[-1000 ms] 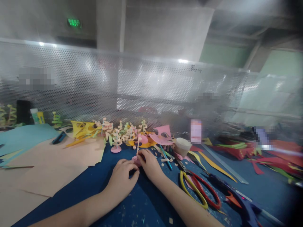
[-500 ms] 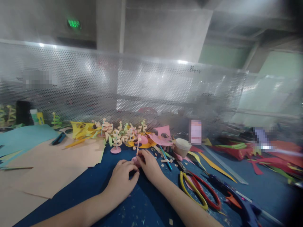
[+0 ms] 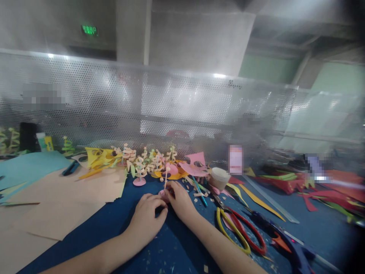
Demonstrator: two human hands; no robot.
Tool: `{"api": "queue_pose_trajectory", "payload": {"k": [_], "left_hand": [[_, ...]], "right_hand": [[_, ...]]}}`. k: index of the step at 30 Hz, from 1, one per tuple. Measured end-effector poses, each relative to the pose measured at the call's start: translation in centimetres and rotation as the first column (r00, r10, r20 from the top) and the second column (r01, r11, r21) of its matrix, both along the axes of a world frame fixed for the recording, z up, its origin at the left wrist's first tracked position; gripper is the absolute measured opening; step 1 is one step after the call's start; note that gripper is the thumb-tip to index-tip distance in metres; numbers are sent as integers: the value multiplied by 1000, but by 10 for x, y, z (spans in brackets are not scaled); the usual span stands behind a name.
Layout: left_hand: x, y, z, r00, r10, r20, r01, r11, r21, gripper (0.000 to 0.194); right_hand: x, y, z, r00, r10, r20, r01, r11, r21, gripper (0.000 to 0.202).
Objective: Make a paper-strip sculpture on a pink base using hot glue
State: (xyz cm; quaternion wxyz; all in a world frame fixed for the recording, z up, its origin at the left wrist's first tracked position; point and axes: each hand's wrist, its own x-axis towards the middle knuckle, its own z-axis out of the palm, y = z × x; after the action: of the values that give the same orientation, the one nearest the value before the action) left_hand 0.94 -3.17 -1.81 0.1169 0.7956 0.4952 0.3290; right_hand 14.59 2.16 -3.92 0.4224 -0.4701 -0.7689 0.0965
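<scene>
Between my two hands, low over the blue table, is a small pink paper piece (image 3: 162,193) with a thin pale stick (image 3: 165,177) rising upright from it. My left hand (image 3: 149,213) curls its fingers against the left side of the pink piece. From the other side my right hand (image 3: 180,201) pinches at the foot of the stick, and its fingers hide part of the join. Just beyond stands a finished-looking paper spiral tree (image 3: 140,167) on a pink round base (image 3: 139,182). Several similar pale spiral trees (image 3: 157,160) are bunched behind it.
Large beige paper sheets (image 3: 65,205) and a teal sheet (image 3: 37,163) cover the left. To the right lie scissors (image 3: 234,228) with yellow and red handles, a blue glue gun (image 3: 296,243), a blue pen (image 3: 201,194), a paper cup (image 3: 219,177) and a clear ruler (image 3: 273,201). Perforated metal screen (image 3: 182,102) behind.
</scene>
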Motion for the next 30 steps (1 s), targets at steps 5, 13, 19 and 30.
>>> {"api": "queue_pose_trajectory", "payload": {"k": [5,13,19,30], "left_hand": [[0,0,1,1000,-7,13,7,1000,10,17],[1,-2,2,1000,4,22,-4,1000,7,16],[0,-2,1,1000,28,12,-28,1000,0,16],[0,-1,1,999,45,31,-45,999,6,11]], "right_hand": [[0,-1,1,1000,0,-2,0,1000,-3,13],[0,-1,1,1000,9,0,-9,1000,-3,13],[0,1,-2,1000,2,-2,-2,1000,5,13],[-1,0,1,1000,-19,-2,19,1000,5,11]]}}
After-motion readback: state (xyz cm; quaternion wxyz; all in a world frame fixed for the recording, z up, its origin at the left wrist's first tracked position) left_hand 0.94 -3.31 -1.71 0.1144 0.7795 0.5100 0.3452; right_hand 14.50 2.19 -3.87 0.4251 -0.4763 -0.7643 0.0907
